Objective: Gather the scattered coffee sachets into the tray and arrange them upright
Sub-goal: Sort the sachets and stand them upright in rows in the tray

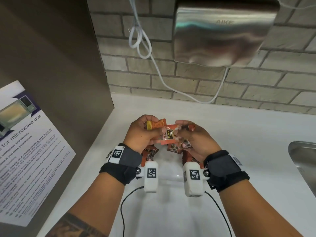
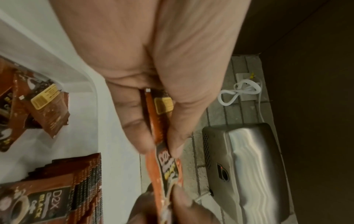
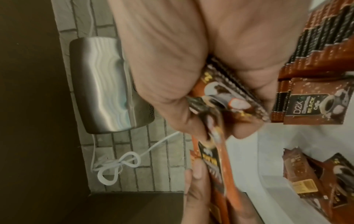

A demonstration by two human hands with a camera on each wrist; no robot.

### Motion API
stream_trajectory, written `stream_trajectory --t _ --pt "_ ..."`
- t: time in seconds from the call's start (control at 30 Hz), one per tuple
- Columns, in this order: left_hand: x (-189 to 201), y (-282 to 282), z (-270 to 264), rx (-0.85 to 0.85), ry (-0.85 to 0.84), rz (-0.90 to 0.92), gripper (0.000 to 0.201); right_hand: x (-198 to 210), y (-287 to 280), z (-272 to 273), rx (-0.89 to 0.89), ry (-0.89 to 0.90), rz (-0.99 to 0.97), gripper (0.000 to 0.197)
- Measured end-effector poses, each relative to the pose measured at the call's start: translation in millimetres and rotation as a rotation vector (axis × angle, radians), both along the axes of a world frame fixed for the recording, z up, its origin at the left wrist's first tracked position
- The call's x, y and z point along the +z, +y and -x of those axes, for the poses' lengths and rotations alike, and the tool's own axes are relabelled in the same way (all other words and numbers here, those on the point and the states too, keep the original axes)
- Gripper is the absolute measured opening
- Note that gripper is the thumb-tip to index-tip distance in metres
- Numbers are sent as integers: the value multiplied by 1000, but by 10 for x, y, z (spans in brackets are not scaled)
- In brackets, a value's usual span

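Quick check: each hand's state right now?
Left hand: pinching orange coffee sachets.
Right hand: gripping a brown sachet bundle.

**Item count, single moment**

Hands: 2, left hand (image 1: 142, 132) and right hand (image 1: 193, 136), each wearing 1 wrist camera.
Coffee sachets (image 1: 166, 134): many, overlapping in the hands and in the tray; exact number cannot be told.
White tray (image 2: 91, 84): 1.
Steel hand dryer (image 1: 220, 33): 1.
White cord (image 1: 142, 41): 1.
Microwave notice (image 1: 25, 151): 1.
Sink (image 1: 304, 156): 1, partly in view.
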State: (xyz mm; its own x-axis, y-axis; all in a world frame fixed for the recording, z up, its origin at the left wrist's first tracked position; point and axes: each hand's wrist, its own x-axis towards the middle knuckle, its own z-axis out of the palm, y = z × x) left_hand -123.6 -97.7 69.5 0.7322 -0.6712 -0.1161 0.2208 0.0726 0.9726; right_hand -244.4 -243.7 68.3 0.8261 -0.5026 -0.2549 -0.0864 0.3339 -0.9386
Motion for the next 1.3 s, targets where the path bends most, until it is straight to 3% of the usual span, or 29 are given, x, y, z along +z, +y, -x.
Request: stream_trajectory --t 0.13,0.27,0.4,0.47,0.53,0.6,0.67,0.83,0.93,1.0,1.13,1.3 --pt "44 -40 -18 -68 -170 -18 41 -65 95 38 361 146 99 49" --pt "75 -110 53 -183 -280 -32 40 -25 206 41 374 92 27 32" --pt "29 -83 -11 -107 -258 -44 18 -16 116 74 317 28 -14 49" --pt "-27 -41 -79 -75 -249 -50 28 -1 57 88 198 7 -66 57" --pt "-54 -24 -85 -22 -340 -86 32 9 43 70 61 -26 -104 43" --pt "-58 -33 -37 27 -468 -116 23 19 81 19 -2 -51 -176 22" --pt "-35 -49 48 -21 -518 -94 18 26 141 -37 -16 -55 -195 38" --pt "-74 13 12 -159 -463 -51 37 14 81 -81 -123 -74 -109 36" --pt "-53 73 -28 -189 -306 -10 34 10 17 -66 -102 -58 -22 34" --pt "-59 68 -43 -153 -290 -11 35 34 15 -64 -98 -48 16 32" --pt "-61 44 -76 -82 -233 -31 42 24 29 -85 -71 -51 15 35" --pt "13 -4 66 -169 -154 -20 47 34 92 -95 -13 -69 -53 37"
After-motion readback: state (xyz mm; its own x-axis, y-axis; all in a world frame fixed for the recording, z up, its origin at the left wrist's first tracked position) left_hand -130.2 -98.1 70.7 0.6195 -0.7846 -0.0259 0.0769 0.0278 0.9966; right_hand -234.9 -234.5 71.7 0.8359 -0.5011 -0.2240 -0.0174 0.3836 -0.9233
